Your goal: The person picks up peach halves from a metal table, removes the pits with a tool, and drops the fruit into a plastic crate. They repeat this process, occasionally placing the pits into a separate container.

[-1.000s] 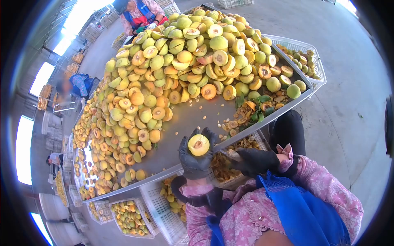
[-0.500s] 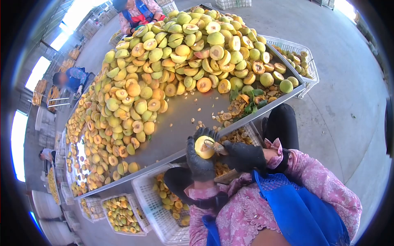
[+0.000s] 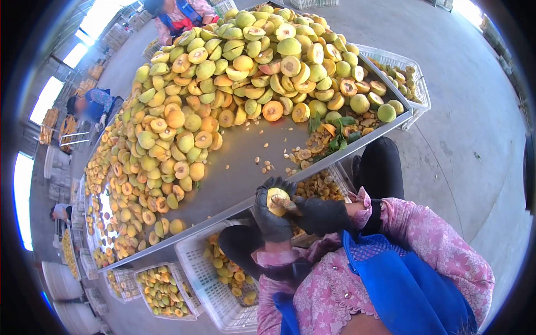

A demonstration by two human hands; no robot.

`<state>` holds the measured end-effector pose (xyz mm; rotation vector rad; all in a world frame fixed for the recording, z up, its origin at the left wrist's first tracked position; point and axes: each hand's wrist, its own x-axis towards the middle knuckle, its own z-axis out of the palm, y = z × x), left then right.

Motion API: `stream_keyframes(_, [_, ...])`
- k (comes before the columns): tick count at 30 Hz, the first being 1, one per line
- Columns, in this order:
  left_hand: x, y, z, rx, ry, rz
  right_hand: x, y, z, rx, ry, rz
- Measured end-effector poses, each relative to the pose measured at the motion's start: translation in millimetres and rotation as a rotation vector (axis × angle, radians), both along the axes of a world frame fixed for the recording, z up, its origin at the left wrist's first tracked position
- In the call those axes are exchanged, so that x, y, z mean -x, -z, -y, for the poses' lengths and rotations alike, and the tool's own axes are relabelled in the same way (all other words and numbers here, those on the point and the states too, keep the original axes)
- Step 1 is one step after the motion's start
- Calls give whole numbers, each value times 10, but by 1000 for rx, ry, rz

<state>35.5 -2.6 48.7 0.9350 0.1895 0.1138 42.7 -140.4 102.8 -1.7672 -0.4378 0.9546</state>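
Observation:
Black gloves cover both of my hands. My left hand (image 3: 272, 224) is closed around a pale yellow peach half (image 3: 274, 200), its cut face turned up toward me. My right hand (image 3: 324, 216) grips a small pitting tool (image 3: 291, 207), whose tip meets the cut face; the tip itself is hard to make out. Both hands are just in front of the near edge of a metal table (image 3: 240, 162). A large heap of halved yellow-green peaches (image 3: 223, 72) covers much of that table. Loose pits (image 3: 267, 166) lie on the bare metal.
Below the table edge, a container holds brownish scraps (image 3: 321, 187). White crates of peach halves stand at the left, including one crate (image 3: 195, 273) by my leg and another crate (image 3: 146, 296). Green leaves (image 3: 343, 134) lie at the table corner. Other people (image 3: 181, 17) are beyond the heap.
The tool has shifted slightly over the peach half, and its curved tip shows less now. The whole view has moved a little; both hands keep their hold.

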Motion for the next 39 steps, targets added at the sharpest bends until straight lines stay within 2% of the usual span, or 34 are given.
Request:
stream_keyframes(1, [11, 44, -39, -65, 52, -4, 1, 133, 15, 1, 2, -5])
stream_keyframes(2, [10, 128, -88, -65, 54, -9, 1, 378, 38, 52, -98, 276])
stream_keyframes(3, [-3, 212, -140, 55, 90, -71, -3, 485, 42, 102, -197, 558])
stream_keyframes(4, [-8, 291, -179, 177, 123, -131, -4, 579, 55, 102, -197, 555])
stream_keyframes(7, [-9, 322, -198, 233, 129, -158, -38, 547, 63, -33, -201, 479])
stream_keyframes(8, [-3, 330, -180, 236, 126, -159, -72, 392, 63, 3, -189, 264])
stream_keyframes(9, [7, 331, -161, 61, 89, -90, -83, 310, 51, 36, -173, 51])
stream_keyframes(10, [19, 329, -147, -115, 50, -19, -70, 383, 50, 35, -175, 50])
stream_keyframes(12, [69, 285, -113, -204, 51, 36, -43, 555, 63, -58, -122, 284])
stream_keyframes(13, [89, 268, -98, -291, 54, 91, -30, 572, 66, -57, -122, 285])
stream_keyframes(16, [124, 381, -105, -244, 41, 140, -13, 346, 30, -16, -91, 182])
stream_keyframes(18, [147, 437, -80, -197, -4, 149, -54, 136, -1, 82, -93, -178])
stream_keyframes(20, [157, 471, -89, -149, -49, 158, -31, 427, -61, 85, -69, -197])
stream_keyframes(22, [159, 492, -163, -420, -23, 183, -42, 622, -92, 88, -44, -216])
stream_keyframes(24, [150, 532, -224, -687, 7, 209, -91, 670, -86, 119, -59, -406])
stream_keyframes(25, [169, 570, -229, -819, 22, 217, -76, 643, -71, 123, -57, -411])
stream_keyframes(27, [181, 720, -249, -770, 1, 189, -44, 518, -53, 220, -198, 41])
stream_keyframes(28, [165, 814, -270, -726, -20, 167, -40, 482, -51, 220, -199, 41])
stream_keyframes(30, [151, 918, -279, -634, -59, 118, -17, 447, -42, 36, -171, 125])
stream_keyframes(31, [164, 967, -290, -588, -80, 93, -26, 439, -59, 37, -173, 122])
stream_keyframes(33, [189, 975, -300, -683, -110, 144, -76, 415, -127, 78, -82, -457])
stream_keyframes(35, [187, 961, -285, -777, -137, 198, -64, 367, -170, 90, -80, -439])
stream_keyframes(37, [166, 982, -264, -161, -127, 22, -55, 364, -180, 105, -78, -420])
stream_keyframes(39, [184, 847, -202, -83, -136, 22, -18, 398, -163, 82, -103, -355])
